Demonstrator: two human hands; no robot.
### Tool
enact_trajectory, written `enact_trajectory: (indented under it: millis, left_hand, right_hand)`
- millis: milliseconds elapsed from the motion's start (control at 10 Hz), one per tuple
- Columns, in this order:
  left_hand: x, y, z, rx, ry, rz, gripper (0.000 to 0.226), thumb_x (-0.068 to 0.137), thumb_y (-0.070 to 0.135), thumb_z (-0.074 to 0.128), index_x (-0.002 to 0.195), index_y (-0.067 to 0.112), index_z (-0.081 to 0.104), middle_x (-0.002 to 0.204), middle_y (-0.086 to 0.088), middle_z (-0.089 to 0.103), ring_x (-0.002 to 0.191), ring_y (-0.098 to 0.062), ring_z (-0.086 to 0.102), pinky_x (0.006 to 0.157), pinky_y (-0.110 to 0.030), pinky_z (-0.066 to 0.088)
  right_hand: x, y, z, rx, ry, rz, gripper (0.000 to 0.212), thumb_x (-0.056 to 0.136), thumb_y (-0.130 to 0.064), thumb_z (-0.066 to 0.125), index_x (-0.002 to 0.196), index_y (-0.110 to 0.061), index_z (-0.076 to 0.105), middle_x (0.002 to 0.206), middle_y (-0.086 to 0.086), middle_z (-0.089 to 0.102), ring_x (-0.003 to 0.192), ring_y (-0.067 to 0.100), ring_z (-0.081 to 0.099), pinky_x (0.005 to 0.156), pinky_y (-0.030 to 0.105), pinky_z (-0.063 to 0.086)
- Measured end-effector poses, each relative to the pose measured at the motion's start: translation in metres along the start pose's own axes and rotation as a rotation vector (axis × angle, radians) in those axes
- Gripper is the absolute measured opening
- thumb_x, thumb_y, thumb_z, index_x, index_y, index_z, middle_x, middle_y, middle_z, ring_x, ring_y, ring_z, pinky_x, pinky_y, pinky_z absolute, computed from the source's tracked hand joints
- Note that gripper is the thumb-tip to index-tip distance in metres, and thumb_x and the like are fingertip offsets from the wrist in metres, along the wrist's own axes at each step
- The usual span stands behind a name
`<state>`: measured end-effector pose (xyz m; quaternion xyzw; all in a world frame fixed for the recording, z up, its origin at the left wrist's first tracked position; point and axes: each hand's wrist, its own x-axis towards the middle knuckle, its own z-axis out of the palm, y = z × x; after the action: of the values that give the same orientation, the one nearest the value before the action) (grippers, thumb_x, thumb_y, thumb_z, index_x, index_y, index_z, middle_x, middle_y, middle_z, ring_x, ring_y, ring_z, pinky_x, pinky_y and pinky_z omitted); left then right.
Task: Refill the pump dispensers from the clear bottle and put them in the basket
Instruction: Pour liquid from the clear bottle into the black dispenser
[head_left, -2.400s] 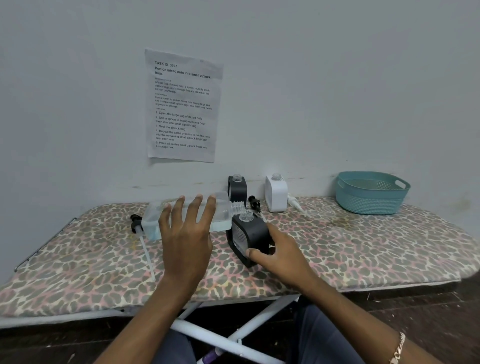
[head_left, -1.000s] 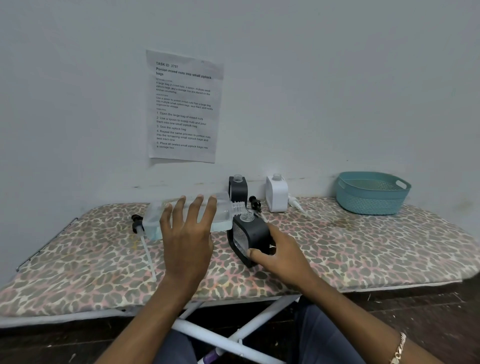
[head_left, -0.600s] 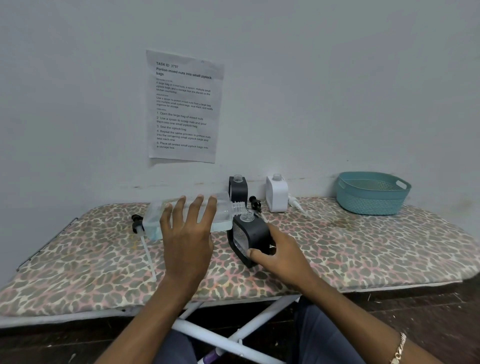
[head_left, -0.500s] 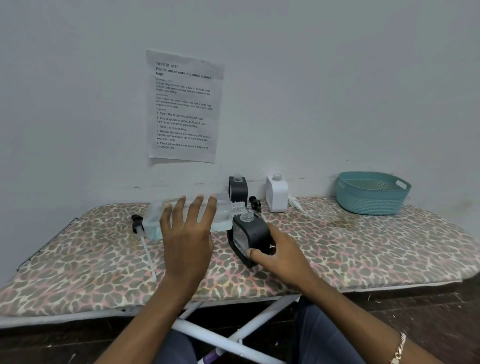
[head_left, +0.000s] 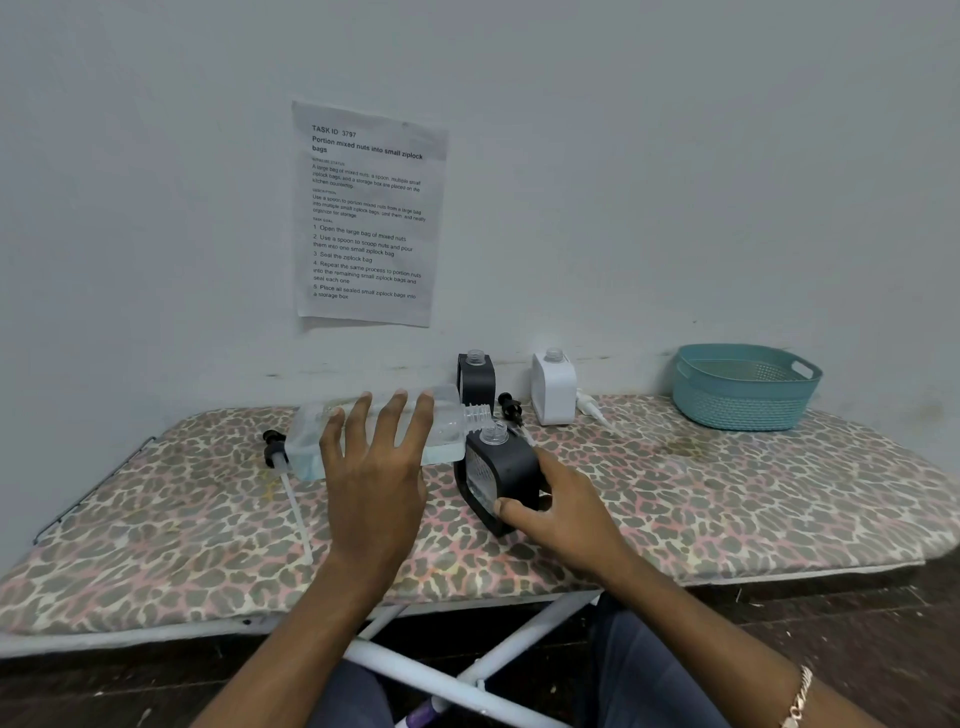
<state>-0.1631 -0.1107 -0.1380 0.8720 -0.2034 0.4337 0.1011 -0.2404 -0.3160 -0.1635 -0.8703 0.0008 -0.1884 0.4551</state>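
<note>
Currently | left hand (head_left: 371, 480) wraps clear bottle (head_left: 363, 436), tipped to front black dispenser (head_left: 501, 475) mid-board, right hand (head_left: 563, 512) clamped | back-edge dispensers uncapped | basket (head_left: 745, 387) empty, right corner

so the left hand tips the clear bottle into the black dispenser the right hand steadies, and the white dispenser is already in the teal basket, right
Not quite. The head view shows the white dispenser standing on the board by the wall, left of the teal basket, not in it. The rest holds: the left hand tips the clear bottle into the black dispenser that the right hand steadies.
</note>
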Motion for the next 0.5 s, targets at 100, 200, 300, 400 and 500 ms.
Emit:
enact_trajectory:
  millis: [100,200,300,400,500]
  left_hand:
    - [0.0002,0.0,0.0002,-0.002,0.0,0.0,0.081,0.071,-0.01,0.077,0.145,0.017,0.059,0.141,-0.013,0.065,0.137,-0.045,0.053,0.114,-0.064,0.035]
    - [0.0007,0.0006,0.0003,-0.001,-0.001,0.003,0.081,0.071,-0.01,0.076,0.145,0.017,0.059,0.141,-0.013,0.065,0.137,-0.045,0.053,0.114,-0.064,0.035]
    - [0.0003,0.0004,0.0002,0.0,-0.001,0.002,0.081,0.071,-0.01,0.076,0.145,0.017,0.059,0.141,-0.013,0.065,0.137,-0.045,0.053,0.115,-0.064,0.035]
    - [0.0,-0.0001,0.0003,0.002,0.0,0.002,0.081,0.071,-0.01,0.076,0.145,0.017,0.06,0.141,-0.013,0.065,0.137,-0.045,0.053,0.114,-0.064,0.035]
    - [0.0002,-0.0001,0.0002,0.004,-0.001,0.004,0.081,0.071,-0.01,0.076,0.145,0.017,0.06,0.141,-0.013,0.065,0.137,-0.045,0.053,0.114,-0.064,0.035]
  right_hand:
    - [-0.0002,0.0004,0.0,-0.001,0.0,0.002,0.046,0.086,-0.036,0.077,0.129,-0.032,0.06,0.109,-0.018,0.072,0.097,-0.003,0.067,0.084,0.023,0.056]
    - [0.0,-0.0001,0.0,-0.005,0.002,0.004,0.046,0.086,-0.036,0.077,0.129,-0.033,0.06,0.109,-0.019,0.072,0.097,-0.004,0.066,0.084,0.024,0.056]
    - [0.0004,0.0005,0.0004,-0.006,0.005,0.005,0.046,0.086,-0.037,0.077,0.129,-0.034,0.06,0.107,-0.018,0.072,0.096,-0.002,0.067,0.083,0.025,0.056]
    - [0.0,0.0014,0.0005,-0.008,0.003,0.006,0.045,0.086,-0.037,0.077,0.128,-0.035,0.06,0.107,-0.017,0.072,0.096,-0.002,0.067,0.083,0.025,0.056]
    - [0.0001,0.0007,0.0005,-0.003,0.001,0.009,0.044,0.087,-0.037,0.077,0.127,-0.035,0.06,0.107,-0.017,0.072,0.096,-0.002,0.066,0.082,0.022,0.055]
